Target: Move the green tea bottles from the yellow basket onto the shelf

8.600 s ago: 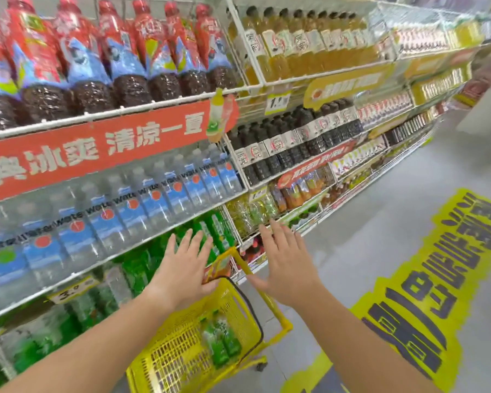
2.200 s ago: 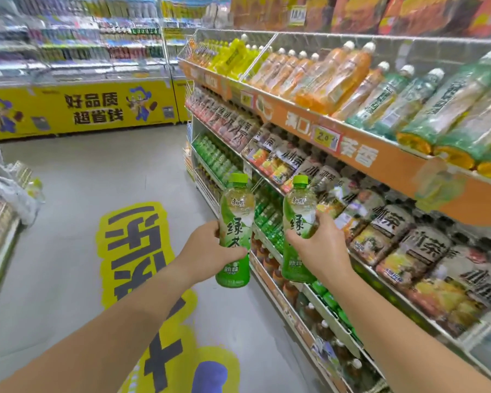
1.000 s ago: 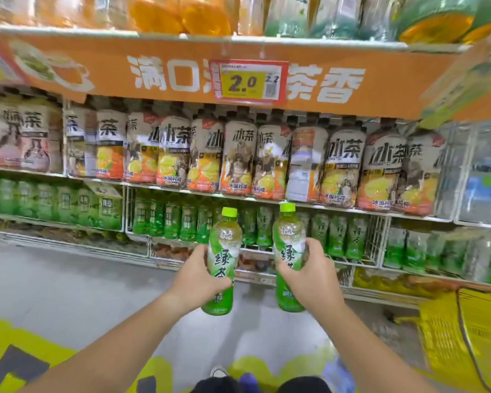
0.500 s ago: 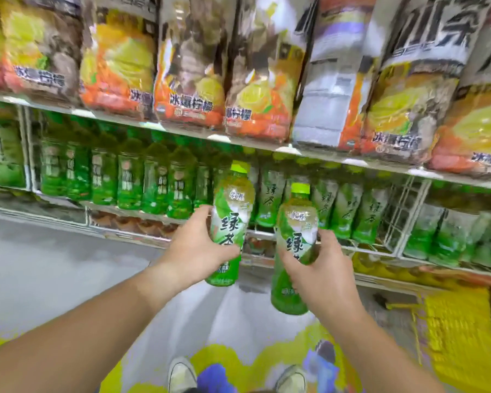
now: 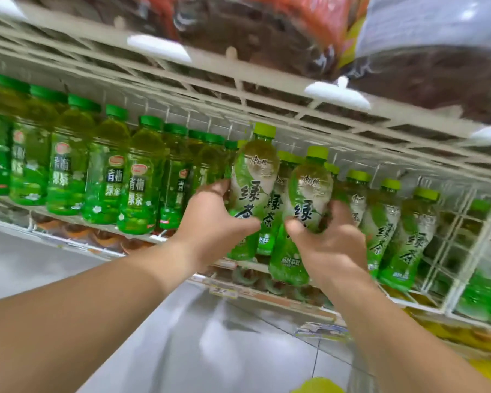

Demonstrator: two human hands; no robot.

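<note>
Hands: your left hand (image 5: pixel 216 222) grips one green tea bottle (image 5: pixel 253 188), your right hand (image 5: pixel 332 245) another (image 5: pixel 306 199). Both have come up from half a second ago, now against the shelf (image 5: pixel 238 80) row of matching bottles (image 5: pixel 403 234); placement imminent.

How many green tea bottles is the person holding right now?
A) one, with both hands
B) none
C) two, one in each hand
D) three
C: the left hand grips one green tea bottle and the right hand grips a second bottle, both held up in front of the row of matching bottles on the shelf.
</note>
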